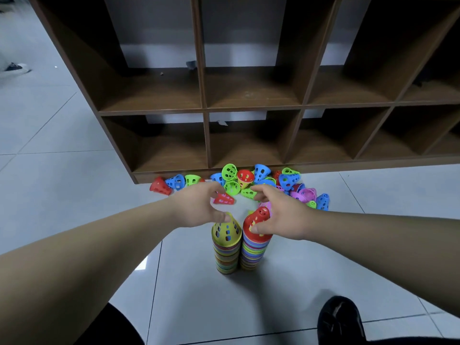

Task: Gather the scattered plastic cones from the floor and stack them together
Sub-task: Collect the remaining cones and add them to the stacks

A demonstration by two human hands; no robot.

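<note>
Two tall stacks of coloured perforated cones stand side by side on the floor: a left stack (226,255) topped by a yellow cone (226,231) and a right stack (252,252) topped by a red cone (257,221). My left hand (199,207) hovers above the yellow cone, its thumb touching the tip, fingers apart over a loose red cone (224,199). My right hand (281,215) rests against the red top cone, thumb on its side, fingers spread. Several loose cones (261,181) in red, blue, green and pink lie scattered beyond.
A brown wooden cubby shelf (206,113) stands right behind the loose cones. My black shoe (339,319) is at the lower right and a dark trouser leg (112,327) at the lower left. Grey floor tiles (62,175) extend to the left.
</note>
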